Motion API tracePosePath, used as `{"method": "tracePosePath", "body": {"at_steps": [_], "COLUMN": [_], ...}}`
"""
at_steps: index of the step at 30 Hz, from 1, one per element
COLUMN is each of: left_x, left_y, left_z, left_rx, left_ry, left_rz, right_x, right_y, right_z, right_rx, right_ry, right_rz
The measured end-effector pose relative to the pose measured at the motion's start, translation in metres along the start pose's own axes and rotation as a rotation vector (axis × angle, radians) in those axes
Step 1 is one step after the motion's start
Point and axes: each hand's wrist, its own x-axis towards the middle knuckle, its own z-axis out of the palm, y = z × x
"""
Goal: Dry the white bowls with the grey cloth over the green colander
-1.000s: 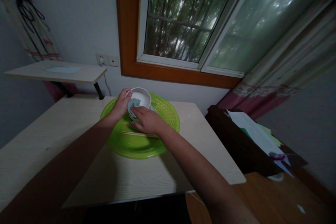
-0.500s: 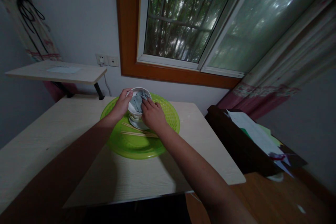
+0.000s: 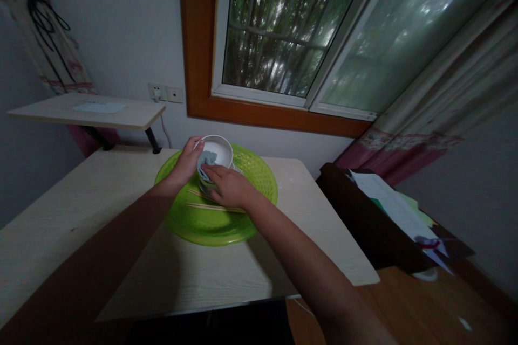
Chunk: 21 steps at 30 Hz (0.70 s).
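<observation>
The surface [image 3: 315,215] is pale, wood-grained and set against a wall below one sliding window [image 3: 279,27] with an orange-brown frame. Two curtains flank the area, left [image 3: 60,59] and right [image 3: 465,86]. A raised shelf [image 3: 60,113] at the left carries one sheet of paper [image 3: 100,107]; two wall sockets [image 3: 165,93] sit beyond it.

Count: one round green tray [image 3: 218,238] on the surface; one white bowl [image 3: 222,150], tilted, above the tray; one grey-blue cloth [image 3: 207,158] at the bowl's near left side; at least two chopsticks [image 3: 210,206] on the tray. Further dishware below the bowl is partly hidden, its number unclear.

The left hand [image 3: 188,160] grips the bowl's left rim, thumb over the edge. The right hand [image 3: 232,186] holds the cloth against the near rim, fingers nearly together, thumb apart and lower.
</observation>
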Motion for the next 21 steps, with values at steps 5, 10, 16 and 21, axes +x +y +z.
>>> {"method": "tracePosePath", "body": {"at_steps": [5, 10, 16, 21], "left_x": [-0.0032, -0.0028, -0.0003, -0.0003], "left_y": [0.0066, 0.0069, 0.0027, 0.0], "left_z": [0.0002, 0.0006, 0.0032, 0.0041], "left_rx": [0.018, 0.049, -0.011, -0.034], "left_ry": [0.002, 0.013, -0.01, -0.027], "left_rz": [-0.007, -0.012, -0.019, -0.014], "right_x": [-0.0006, 0.0023, 0.0027, 0.0022], "right_y": [-0.0037, -0.0039, -0.0003, -0.0022], "right_z": [-0.0026, -0.0026, -0.0028, -0.0048], "right_rx": [0.007, -0.1, -0.228, -0.246], "right_ry": [-0.004, 0.017, 0.083, 0.121], "right_rz": [0.014, 0.144, 0.27, 0.279]}}
